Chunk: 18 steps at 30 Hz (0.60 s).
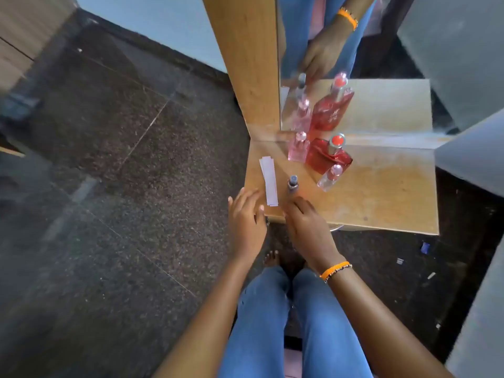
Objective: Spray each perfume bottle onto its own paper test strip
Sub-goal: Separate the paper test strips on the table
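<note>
Paper test strips (268, 181) are stacked at the desk's (381, 203) near left edge, beside a small grey-capped bottle (293, 184). Nothing is grasped: left hand (246, 214) and right hand (306, 222) are held loosely spread at the near edge. Stacked strips could be sprayed together, mixing scents, and the bottle could be toppled by a careless reach.

A single wide-angle view looks from the person's head, forward and steeply down. It faces the small wooden desk (381, 197), which sits in the middle right of the picture at arm's reach. Near the bottom edge it takes in the person's own knees and forearms; the dark floor (109, 159) fills the left half. At the desk's far edge a mirror (368, 64) faces back toward the camera. Edges bend from the lens.
</note>
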Available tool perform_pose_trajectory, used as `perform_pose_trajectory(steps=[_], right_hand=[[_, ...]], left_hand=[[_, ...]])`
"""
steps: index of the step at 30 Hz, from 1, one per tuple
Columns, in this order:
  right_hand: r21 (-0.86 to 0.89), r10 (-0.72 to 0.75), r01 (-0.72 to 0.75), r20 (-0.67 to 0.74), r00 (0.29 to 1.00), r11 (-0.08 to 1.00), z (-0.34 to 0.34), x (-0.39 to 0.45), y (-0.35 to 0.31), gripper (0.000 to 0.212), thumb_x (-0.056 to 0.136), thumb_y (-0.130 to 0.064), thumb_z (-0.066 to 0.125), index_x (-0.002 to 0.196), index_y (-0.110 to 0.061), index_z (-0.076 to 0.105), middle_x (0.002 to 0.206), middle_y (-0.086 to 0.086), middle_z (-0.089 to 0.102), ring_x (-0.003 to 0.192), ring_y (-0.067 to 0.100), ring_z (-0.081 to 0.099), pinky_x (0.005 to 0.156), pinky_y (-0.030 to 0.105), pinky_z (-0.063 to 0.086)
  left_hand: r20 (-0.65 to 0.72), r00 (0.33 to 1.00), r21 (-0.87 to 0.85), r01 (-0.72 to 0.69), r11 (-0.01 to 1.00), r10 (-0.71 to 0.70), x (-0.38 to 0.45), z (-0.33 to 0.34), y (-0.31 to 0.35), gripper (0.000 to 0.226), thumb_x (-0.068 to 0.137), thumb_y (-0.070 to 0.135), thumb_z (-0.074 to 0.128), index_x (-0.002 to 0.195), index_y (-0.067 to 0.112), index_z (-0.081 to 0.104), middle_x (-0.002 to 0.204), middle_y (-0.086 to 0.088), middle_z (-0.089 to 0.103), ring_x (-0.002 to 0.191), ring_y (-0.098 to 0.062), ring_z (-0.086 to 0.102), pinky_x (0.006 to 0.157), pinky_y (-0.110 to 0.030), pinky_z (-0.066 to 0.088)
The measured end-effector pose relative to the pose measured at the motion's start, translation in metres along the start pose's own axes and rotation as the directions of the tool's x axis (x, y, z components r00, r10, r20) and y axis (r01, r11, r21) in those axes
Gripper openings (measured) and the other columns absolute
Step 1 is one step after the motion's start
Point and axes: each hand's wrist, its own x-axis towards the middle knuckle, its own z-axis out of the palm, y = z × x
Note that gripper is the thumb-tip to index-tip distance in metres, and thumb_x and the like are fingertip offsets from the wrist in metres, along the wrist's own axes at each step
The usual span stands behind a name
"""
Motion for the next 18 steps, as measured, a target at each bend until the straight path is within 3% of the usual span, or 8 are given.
perform_pose_trajectory(steps=[3, 6, 10, 18], right_hand=[[0.021, 0.031, -0.030, -0.054, 0.998, 0.999, 0.013, 0.004, 0.008, 0.011, 0.078, 0.012, 0.062, 0.086, 0.004, 0.064, 0.090, 0.021, 0.064, 0.074, 0.040, 0.059, 0.053, 0.041, 0.051], [0.057, 0.013, -0.004, -0.167, 0.986, 0.998, 0.024, 0.001, 0.019, 0.006, 0.084, 0.002, 0.060, 0.084, 0.002, 0.066, 0.087, 0.018, 0.065, 0.073, 0.037, 0.060, 0.055, 0.039, 0.051], [0.056, -0.052, 0.071, -0.295, 0.954, 0.996, 0.036, -0.003, 0.028, 0.009, 0.086, -0.002, 0.058, 0.086, -0.001, 0.067, 0.083, 0.014, 0.065, 0.072, 0.031, 0.060, 0.061, 0.037, 0.049], [0.111, -0.049, 0.098, -0.382, 0.923, 0.989, 0.044, 0.000, 0.034, 0.011, 0.088, -0.007, 0.057, 0.085, -0.004, 0.067, 0.084, 0.009, 0.065, 0.067, 0.025, 0.058, 0.057, 0.033, 0.047]], left_hand=[[-0.076, 0.997, 0.007, -0.034, 0.999, 0.034, 0.010, 0.013, -0.009, 0.020, 0.087, 0.006, 0.057, 0.105, 0.011, 0.066, 0.113, -0.002, 0.063, 0.115, -0.020, 0.051, 0.114, -0.040, 0.023], [-0.174, 0.985, 0.000, -0.020, 1.000, 0.019, 0.019, 0.025, -0.010, 0.012, 0.086, 0.020, 0.062, 0.096, 0.013, 0.064, 0.101, 0.000, 0.061, 0.101, -0.019, 0.048, 0.090, -0.037, 0.044], [-0.247, 0.969, 0.030, 0.014, 0.999, -0.006, 0.034, 0.039, -0.012, 0.026, 0.081, 0.037, 0.067, 0.092, 0.014, 0.064, 0.100, 0.000, 0.057, 0.099, -0.020, 0.045, 0.087, -0.035, 0.044], [-0.281, 0.960, -0.016, 0.008, 1.000, -0.012, 0.046, 0.045, -0.021, 0.020, 0.073, 0.033, 0.077, 0.076, 0.017, 0.065, 0.097, 0.004, 0.051, 0.093, -0.015, 0.040, 0.078, -0.021, 0.033]])
